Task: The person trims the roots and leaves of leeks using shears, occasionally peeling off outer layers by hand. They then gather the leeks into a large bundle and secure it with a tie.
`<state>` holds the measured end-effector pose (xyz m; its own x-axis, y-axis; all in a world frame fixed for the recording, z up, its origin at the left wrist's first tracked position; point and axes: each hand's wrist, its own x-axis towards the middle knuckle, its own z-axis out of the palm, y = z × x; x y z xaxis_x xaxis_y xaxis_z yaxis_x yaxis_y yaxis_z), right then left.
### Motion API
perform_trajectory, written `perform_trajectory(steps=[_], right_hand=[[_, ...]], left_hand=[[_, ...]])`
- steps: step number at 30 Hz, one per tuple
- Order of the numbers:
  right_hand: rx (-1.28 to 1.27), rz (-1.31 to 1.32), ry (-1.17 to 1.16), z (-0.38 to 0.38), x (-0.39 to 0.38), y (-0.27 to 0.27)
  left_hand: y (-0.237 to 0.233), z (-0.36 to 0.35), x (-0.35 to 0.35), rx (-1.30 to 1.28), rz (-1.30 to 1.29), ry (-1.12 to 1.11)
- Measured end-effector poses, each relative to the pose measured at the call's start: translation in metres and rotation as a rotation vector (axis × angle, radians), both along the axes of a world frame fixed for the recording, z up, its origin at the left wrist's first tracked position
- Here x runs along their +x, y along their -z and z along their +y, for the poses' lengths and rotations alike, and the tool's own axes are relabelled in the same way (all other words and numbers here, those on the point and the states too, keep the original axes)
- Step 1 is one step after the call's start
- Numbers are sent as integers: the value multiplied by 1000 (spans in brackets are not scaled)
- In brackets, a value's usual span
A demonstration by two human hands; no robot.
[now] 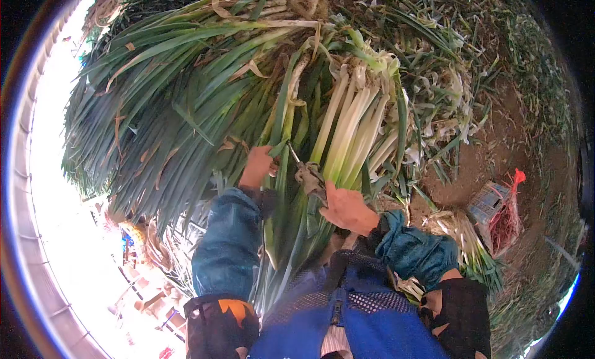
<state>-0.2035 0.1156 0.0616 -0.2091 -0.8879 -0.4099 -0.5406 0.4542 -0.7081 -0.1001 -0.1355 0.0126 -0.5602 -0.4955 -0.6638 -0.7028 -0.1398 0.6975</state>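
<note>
My right hand is closed round the handle of a knife. Its grip looks wrapped in a dull, ragged material, and the narrow metal blade points up and left. Close to the blade tip, my left hand is closed on a green leek leaf; its fingertips are partly hidden. Beneath and between both hands lie long leek leaves. Just beyond my right hand is a bundle of leeks, its white stalks side by side and the root ends facing away from me.
A large heap of leeks spreads across the left and far side. Trimmed leaf scraps litter the brown soil on the right. A smaller leek bunch lies near a box with red strings.
</note>
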Motion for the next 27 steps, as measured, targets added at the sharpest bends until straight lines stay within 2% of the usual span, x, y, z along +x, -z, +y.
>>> perform_trajectory(steps=[2, 4, 6, 8, 11, 13, 15, 16, 18, 19, 20, 22, 25, 26, 27], right_hand=[[18, 8, -4, 2, 2, -3], [61, 14, -33, 4, 5, -13], [127, 16, -91, 8, 9, -24], [115, 31, -31, 4, 3, -18], [97, 71, 93, -2, -11, -8], [40, 57, 125, 5, -18, -7], [-54, -10, 112, 22, -15, -10], [13, -66, 118, 23, -13, -16], [150, -179, 133, 20, -11, -28], [107, -189, 143, 19, -13, -26], [67, -198, 148, 17, -16, -23], [45, -170, 174, 10, -21, -11], [85, -84, 220, -4, -18, 7], [92, -68, 213, -5, -15, 3], [93, -46, 206, -5, -15, -2]], left_hand=[[-29, -11, -18, -72, -24, 158], [-71, -18, -53, -32, 84, 286], [-85, -47, -99, -752, 490, 816], [-126, -46, -134, -1271, 987, 647], [-155, -74, -187, -819, 869, 557], [-171, -62, -198, -557, 901, 356], [-131, -53, -165, -334, 799, 211], [-102, -43, -143, -351, 692, 178], [-44, -3, -94, -586, 271, 63], [-16, 17, -71, -649, 55, 20], [12, 35, -42, -687, 11, 81], [87, 50, 7, -993, -98, 417], [35, 78, -17, -750, -124, 253], [52, 77, -12, -906, -79, 275], [69, 72, -7, -880, -69, 273]])
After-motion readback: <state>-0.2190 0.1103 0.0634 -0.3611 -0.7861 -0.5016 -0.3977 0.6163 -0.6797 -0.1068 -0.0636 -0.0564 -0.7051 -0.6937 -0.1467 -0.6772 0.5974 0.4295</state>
